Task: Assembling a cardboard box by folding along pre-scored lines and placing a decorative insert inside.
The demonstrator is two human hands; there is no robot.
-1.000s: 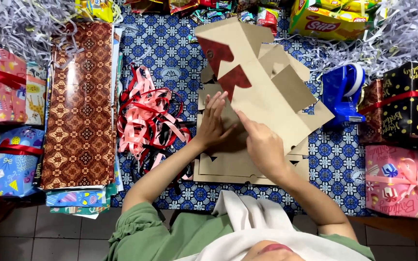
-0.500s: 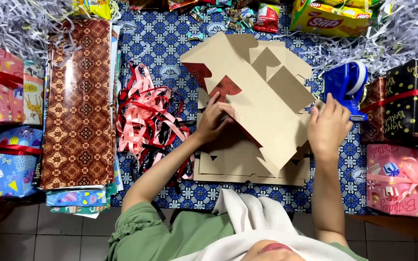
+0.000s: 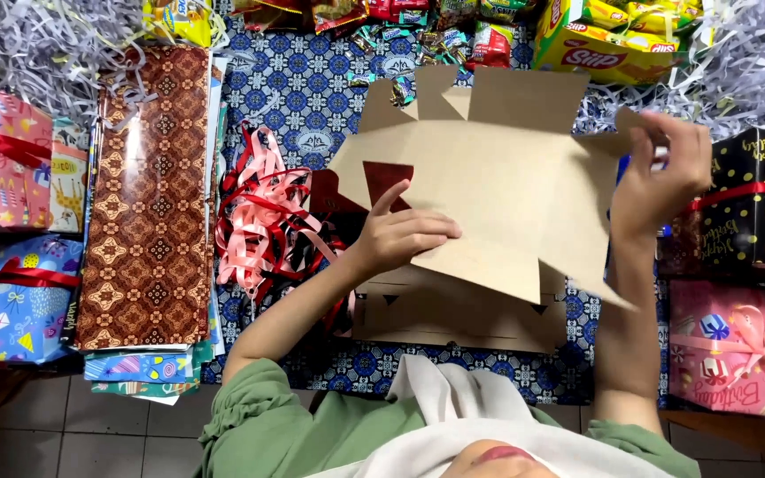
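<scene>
A flat die-cut brown cardboard box blank [image 3: 498, 186] is lifted above the blue patterned cloth [image 3: 312, 80]. My left hand [image 3: 400, 235] rests on its lower left part with the fingers spread over the card. My right hand [image 3: 661, 177] pinches its right edge and lifts that side. Under it lies a stack of more flat cardboard blanks [image 3: 453, 314].
A heap of red and pink ribbons [image 3: 263, 217] lies left of the blank. Brown patterned wrapping sheets [image 3: 148, 186] sit further left. Wrapped gift boxes stand at the left [image 3: 2, 159] and right [image 3: 737, 345]. Snack packets [image 3: 613, 40] line the far edge, amid shredded silver paper [image 3: 37, 40].
The cardboard blank was turned and spread flatter. My right hand moved from its centre out to the right edge and rose. My left hand stayed on the lower left.
</scene>
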